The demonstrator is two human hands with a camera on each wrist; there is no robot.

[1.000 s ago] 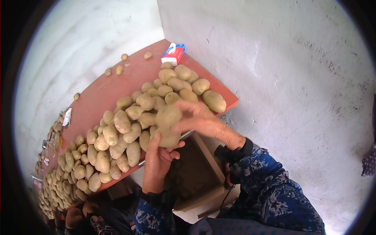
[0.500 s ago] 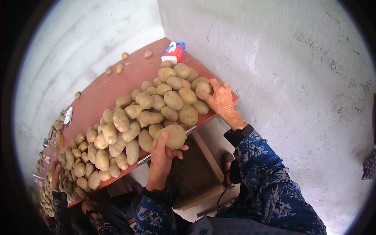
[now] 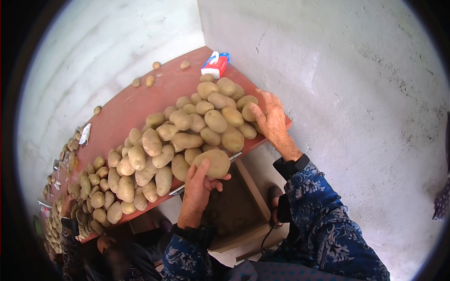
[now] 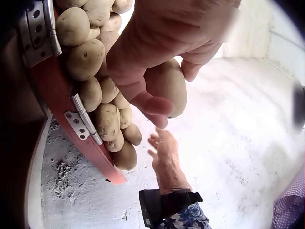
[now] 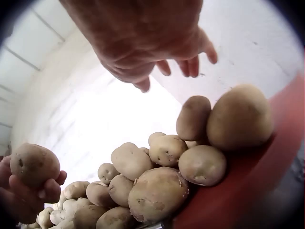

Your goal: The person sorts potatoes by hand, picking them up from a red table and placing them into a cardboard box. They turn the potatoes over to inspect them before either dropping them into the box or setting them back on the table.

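My left hand (image 3: 196, 196) holds a large oval potato (image 3: 213, 164) in front of the pile, thumb on one side and fingers beneath it. The left wrist view shows this potato (image 4: 167, 88) between thumb and fingers. At the right end of the pile, my right hand (image 3: 274, 124) is spread beside a potato (image 3: 250, 112). The right wrist view has that hand (image 5: 147, 38) raised over the potatoes with its fingers extended and nothing in them. Below it sit a big potato (image 5: 240, 117) and a smaller upright one (image 5: 194, 117).
Many potatoes (image 3: 145, 175) are heaped along the front of a red tabletop (image 3: 126, 105). A tissue pack (image 3: 215, 64) lies near the far corner against the walls. Under the edge, with its metal hinge (image 4: 86, 119), is an open wooden drawer (image 3: 255, 196). Another person's arm (image 3: 69, 229) reaches in at left.
My right hand went from beside the left hand to the pile's right end, where its fingers were round a potato; they now spread off it. The left hand keeps its potato. The head view shifted slightly.
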